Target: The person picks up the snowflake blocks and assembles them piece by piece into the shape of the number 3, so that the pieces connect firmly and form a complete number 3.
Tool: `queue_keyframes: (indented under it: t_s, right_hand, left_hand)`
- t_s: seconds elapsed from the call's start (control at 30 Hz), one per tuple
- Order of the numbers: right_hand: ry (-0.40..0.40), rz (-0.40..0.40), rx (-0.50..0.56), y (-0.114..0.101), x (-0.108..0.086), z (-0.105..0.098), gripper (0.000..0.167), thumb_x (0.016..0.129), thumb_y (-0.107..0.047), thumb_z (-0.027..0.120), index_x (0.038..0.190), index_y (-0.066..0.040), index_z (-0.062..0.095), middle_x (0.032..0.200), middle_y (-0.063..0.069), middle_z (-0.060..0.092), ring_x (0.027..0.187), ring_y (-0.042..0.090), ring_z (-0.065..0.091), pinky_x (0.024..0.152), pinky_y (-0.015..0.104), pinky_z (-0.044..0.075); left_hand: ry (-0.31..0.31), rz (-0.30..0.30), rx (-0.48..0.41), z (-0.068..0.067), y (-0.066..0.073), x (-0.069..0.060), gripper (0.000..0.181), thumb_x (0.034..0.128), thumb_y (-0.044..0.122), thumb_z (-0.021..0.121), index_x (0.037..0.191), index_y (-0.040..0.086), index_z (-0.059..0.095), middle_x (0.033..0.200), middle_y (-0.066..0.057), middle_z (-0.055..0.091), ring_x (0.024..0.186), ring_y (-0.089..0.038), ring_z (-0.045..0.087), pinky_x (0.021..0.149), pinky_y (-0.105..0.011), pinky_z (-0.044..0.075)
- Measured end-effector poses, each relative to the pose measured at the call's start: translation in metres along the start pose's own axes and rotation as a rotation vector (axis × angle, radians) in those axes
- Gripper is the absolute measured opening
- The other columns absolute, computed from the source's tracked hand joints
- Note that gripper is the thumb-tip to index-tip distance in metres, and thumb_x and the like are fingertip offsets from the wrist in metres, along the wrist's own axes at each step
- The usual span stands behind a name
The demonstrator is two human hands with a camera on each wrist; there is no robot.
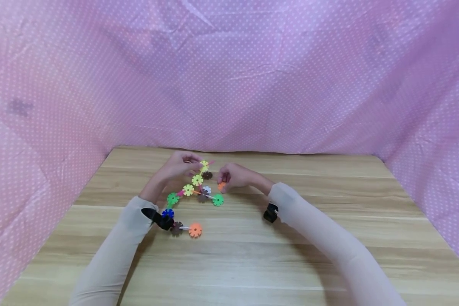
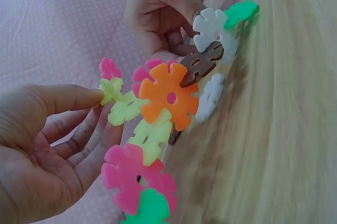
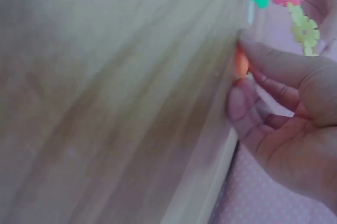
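Note:
A branching chain of notched plastic discs, snowflake-shaped, runs across the table. At its far end my left hand pinches a yellow disc between thumb and fingers. To the right, my right hand pinches an orange disc by its edges, close to the tabletop. A side branch with a brown disc, white discs and a green disc reaches toward the right hand. Whether the pinched orange disc touches the chain I cannot tell.
Nearer on the table, the chain continues through a green disc and a blue disc to an orange end disc. A pink dotted cloth hangs behind the table's far edge.

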State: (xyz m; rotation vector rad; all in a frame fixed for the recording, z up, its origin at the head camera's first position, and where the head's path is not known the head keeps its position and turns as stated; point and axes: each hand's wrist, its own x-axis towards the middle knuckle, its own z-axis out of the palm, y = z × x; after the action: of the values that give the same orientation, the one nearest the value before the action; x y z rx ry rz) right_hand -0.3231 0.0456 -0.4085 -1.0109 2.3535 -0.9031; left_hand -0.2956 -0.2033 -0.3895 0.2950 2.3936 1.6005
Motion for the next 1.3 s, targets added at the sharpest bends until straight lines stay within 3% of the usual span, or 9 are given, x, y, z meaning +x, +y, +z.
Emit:
queue_keyframes:
  t_s: [0.13, 0.37, 0.6, 0.87, 1.13, 1.3]
  right_hand:
    - [0.049, 0.068, 0.050, 0.005, -0.014, -0.007, 0.021, 0.080, 0.005, 0.081, 0.095, 0.002, 0.066, 0.087, 0.006, 0.065, 0.079, 0.011, 0.058, 0.069, 0.018, 0.050]
    - [0.165, 0.100, 0.225, 0.019, -0.038, -0.021, 0.014, 0.085, 0.006, 0.075, 0.098, 0.007, 0.070, 0.083, 0.011, 0.072, 0.071, 0.008, 0.061, 0.060, 0.023, 0.052]
    - [0.251, 0.132, 0.329, 0.030, -0.055, -0.031, 0.019, 0.088, 0.000, 0.076, 0.106, 0.006, 0.074, 0.092, 0.012, 0.077, 0.076, 0.009, 0.067, 0.069, 0.033, 0.062]
    - [0.393, 0.199, 0.437, 0.037, -0.065, -0.033, 0.024, 0.090, -0.006, 0.076, 0.112, 0.003, 0.073, 0.092, 0.008, 0.077, 0.078, 0.017, 0.070, 0.073, 0.037, 0.062]
    - [0.611, 0.196, 0.609, 0.031, -0.068, -0.034, 0.029, 0.091, -0.006, 0.076, 0.116, 0.007, 0.069, 0.090, -0.002, 0.074, 0.080, 0.011, 0.070, 0.084, 0.046, 0.062]
    - [0.649, 0.175, 0.656, 0.029, -0.069, -0.036, 0.030, 0.091, -0.007, 0.077, 0.115, 0.008, 0.068, 0.094, -0.002, 0.075, 0.084, 0.009, 0.071, 0.084, 0.046, 0.063]
  left_hand:
    - [-0.016, 0.016, 0.010, 0.008, 0.004, 0.008, 0.030, 0.0973, 0.010, 0.067, 0.122, -0.006, 0.064, 0.105, -0.015, 0.069, 0.088, -0.018, 0.069, 0.081, -0.032, 0.062]
    - [-0.051, 0.022, 0.045, 0.023, 0.017, 0.021, 0.027, 0.0975, 0.014, 0.067, 0.120, 0.000, 0.067, 0.102, -0.009, 0.069, 0.092, -0.022, 0.069, 0.079, -0.031, 0.062]
    - [-0.114, 0.023, 0.048, 0.038, 0.029, 0.032, 0.028, 0.0975, 0.016, 0.068, 0.121, 0.002, 0.068, 0.104, -0.010, 0.069, 0.093, -0.023, 0.071, 0.080, -0.034, 0.063]
    - [-0.186, -0.018, 0.011, 0.051, 0.036, 0.040, 0.027, 0.0976, 0.016, 0.068, 0.122, 0.003, 0.067, 0.101, -0.008, 0.070, 0.091, -0.021, 0.071, 0.082, -0.040, 0.061]
    - [-0.178, -0.012, -0.001, 0.059, 0.031, 0.042, 0.025, 0.0979, 0.015, 0.068, 0.120, 0.003, 0.068, 0.097, -0.006, 0.070, 0.089, -0.021, 0.072, 0.081, -0.036, 0.060]
    - [-0.156, -0.006, -0.011, 0.060, 0.029, 0.044, 0.024, 0.0984, 0.014, 0.067, 0.119, 0.002, 0.068, 0.098, -0.006, 0.069, 0.089, -0.020, 0.070, 0.080, -0.032, 0.061]
